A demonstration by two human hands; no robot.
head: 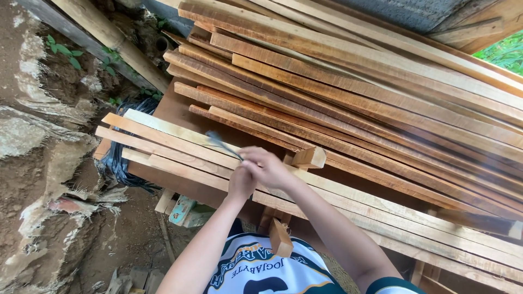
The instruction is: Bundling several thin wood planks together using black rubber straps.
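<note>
The right hand (271, 167) and the left hand (241, 182) are closed together around a thin dark tool (222, 144). The tool is blurry and sticks out to the upper left, over the long planks (180, 147) on the bench (180, 111). A small wood block (309, 157) sits just beside the right hand. More boards (354, 81) lie stacked behind. Another small block (280, 238) is below, near the shirt (261, 269).

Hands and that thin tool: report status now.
Both hands clasped together around a thin dark tool, blurred. Tool tip over the lower wooden slats. Small wood block lies just beside the hands.
</note>
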